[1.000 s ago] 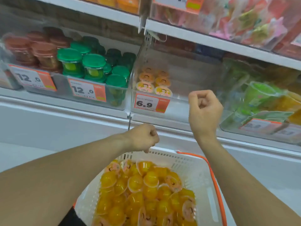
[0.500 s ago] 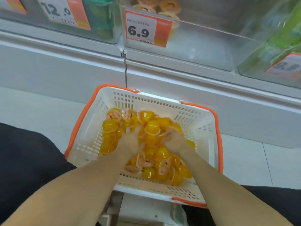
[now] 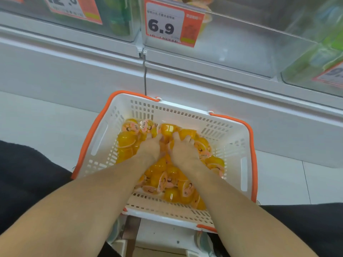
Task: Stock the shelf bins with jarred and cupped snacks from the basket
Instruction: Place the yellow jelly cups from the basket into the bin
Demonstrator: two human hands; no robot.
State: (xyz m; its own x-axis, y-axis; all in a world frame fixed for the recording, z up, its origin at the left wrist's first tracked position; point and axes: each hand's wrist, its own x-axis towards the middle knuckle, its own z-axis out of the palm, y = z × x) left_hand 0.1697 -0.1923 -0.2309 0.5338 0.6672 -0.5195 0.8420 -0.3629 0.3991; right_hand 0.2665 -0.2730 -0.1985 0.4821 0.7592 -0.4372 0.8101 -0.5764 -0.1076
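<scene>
Sitting in a heap inside the white basket (image 3: 228,127) are lots of little yellow jelly cups (image 3: 126,139). Some cups are showing pink paper lids with a tiny face on them. Both of the person's hands are reaching down into the heap, side by side near the middle. The left hand (image 3: 151,148) is lying on the cups with its fingers bending down around an orange-yellow cup (image 3: 168,129) at the far side of the heap. The right hand (image 3: 182,150) is sitting just beside it, fingers spreading and curling over the cups under it. The fingertips are hiding among the cups, so nobody can tell how tight either grip is or whether a cup is really being held.

Orange handles (image 3: 249,138) are running along the basket's sides. The basket is resting on something low and white between the person's dark trouser legs (image 3: 24,173).

Past the basket, a long white shelf front (image 3: 74,71) is stretching across. Above it, a clear bin (image 3: 241,51) is wearing a price tag (image 3: 171,25) reading 6.9, and a few cups are peeking out at its top. Another clear bin (image 3: 115,19) with green things is standing to the left.
</scene>
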